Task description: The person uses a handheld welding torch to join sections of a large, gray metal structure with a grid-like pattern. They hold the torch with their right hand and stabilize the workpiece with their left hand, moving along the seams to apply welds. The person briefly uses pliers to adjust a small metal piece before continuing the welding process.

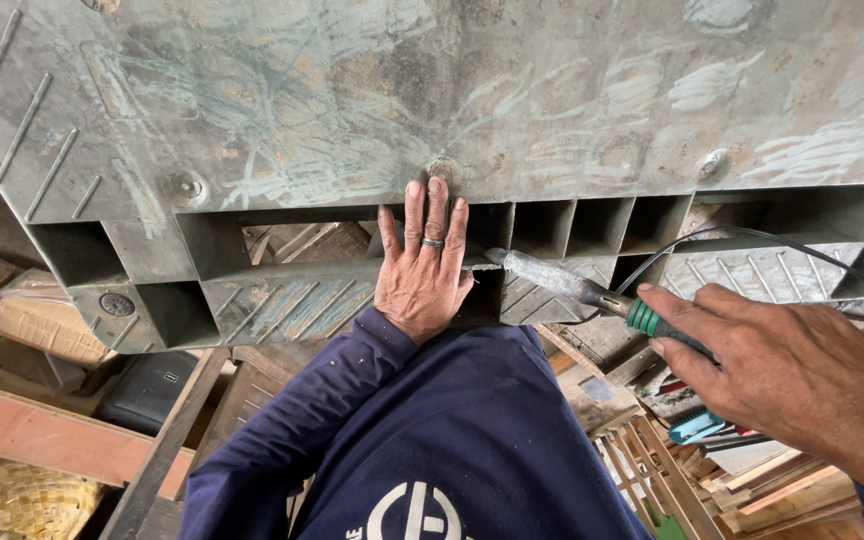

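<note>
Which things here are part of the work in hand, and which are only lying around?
In use:
- grey plastic pallet, pressed by the left hand
- green-handled heating iron, held by the right hand
- its black cord

Lying about:
- wooden slats
- woven basket
- black case
- cardboard box

Lighting, your view: soft, even daylight; deep shadow inside the grey plastic pallet's [512, 110] recesses; sharp focus; edges bowed by wide lens.

Grey plastic pallet [432, 110]: matt, scuffed, scratched whitish. Soldering iron [592, 292]: dull crusted metal shaft, glossy green plastic grip. Wooden slats [742, 480] near right, rough. Navy cloth sleeve [282, 440].
</note>
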